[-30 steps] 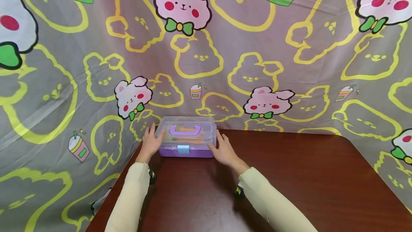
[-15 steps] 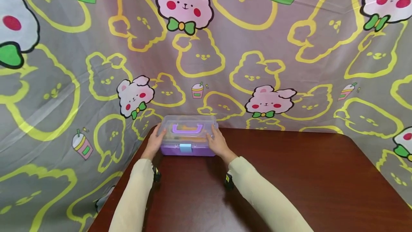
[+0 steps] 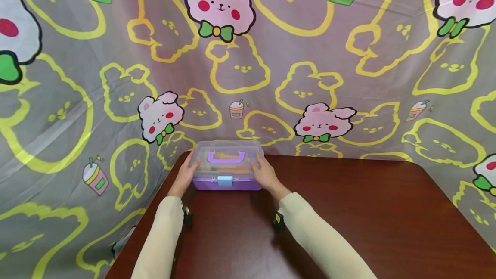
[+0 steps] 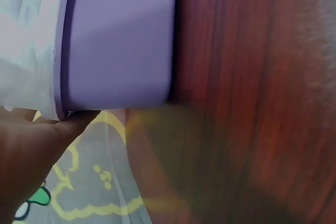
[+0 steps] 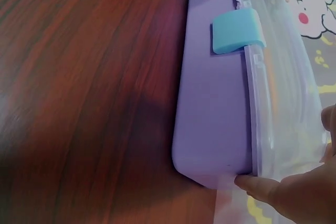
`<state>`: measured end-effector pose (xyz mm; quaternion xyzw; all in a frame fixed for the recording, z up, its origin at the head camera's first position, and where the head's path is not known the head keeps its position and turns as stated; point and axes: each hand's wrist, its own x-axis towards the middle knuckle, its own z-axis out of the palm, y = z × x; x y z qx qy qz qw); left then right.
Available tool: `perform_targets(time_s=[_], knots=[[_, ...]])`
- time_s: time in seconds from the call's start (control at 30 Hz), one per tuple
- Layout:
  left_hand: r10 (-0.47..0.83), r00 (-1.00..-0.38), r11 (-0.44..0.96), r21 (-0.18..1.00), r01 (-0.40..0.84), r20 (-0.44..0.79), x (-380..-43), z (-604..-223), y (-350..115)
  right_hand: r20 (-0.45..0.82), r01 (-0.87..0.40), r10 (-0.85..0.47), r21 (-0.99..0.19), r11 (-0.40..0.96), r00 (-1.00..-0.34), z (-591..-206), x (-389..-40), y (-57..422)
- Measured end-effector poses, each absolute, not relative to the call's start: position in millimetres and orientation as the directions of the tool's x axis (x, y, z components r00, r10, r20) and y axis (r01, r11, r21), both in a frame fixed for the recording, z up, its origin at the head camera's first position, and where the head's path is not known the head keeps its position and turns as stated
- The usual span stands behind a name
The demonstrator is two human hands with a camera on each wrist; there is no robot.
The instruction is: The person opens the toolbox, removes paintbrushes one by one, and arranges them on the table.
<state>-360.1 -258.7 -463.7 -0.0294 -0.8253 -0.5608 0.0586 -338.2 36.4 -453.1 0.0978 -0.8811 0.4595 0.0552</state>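
A storage box point(image 3: 228, 184) with a purple base, a clear lid and a purple carry handle point(image 3: 226, 157) stands at the far left of the table. Its light blue latch point(image 5: 239, 31) lies flat over the front seam. Orange-yellow items show dimly through the lid. My left hand point(image 3: 184, 175) grips the box's left end, thumb toward the front. On the opposite end, my right hand point(image 3: 267, 175) holds the lid and upper side. The right wrist view shows one finger just below the lid's rim and another on the lid. Some fingers are hidden behind the box.
The dark red-brown wooden table point(image 3: 348, 210) extends right and toward me. A grey patterned curtain point(image 3: 271, 55) hangs close behind the box and along the left table edge.
My right hand has moved in against the box's right end, and the left hand has settled on the left end. The box has shifted very slightly right.
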Motion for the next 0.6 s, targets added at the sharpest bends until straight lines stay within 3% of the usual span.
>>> perform_targets(time_s=[0.17, 0.4, 0.6], knots=[[0.01, -0.986, 0.415, 0.896, 0.157, 0.169, -350, -466, -248, 0.191, -0.227, -0.122, -0.79, 0.569, -0.974, -454, -328, 53], [0.041, -0.947, 0.411, 0.858, 0.308, 0.32, -338, -473, -224, 0.197, -0.219, -0.102, -0.78, 0.586, -0.975, -454, -310, 78], [0.06, -0.955, 0.425, 0.858, 0.288, 0.29, -324, -478, -205, 0.218, -0.236, -0.105, -0.755, 0.611, -0.97, -456, -293, 99]])
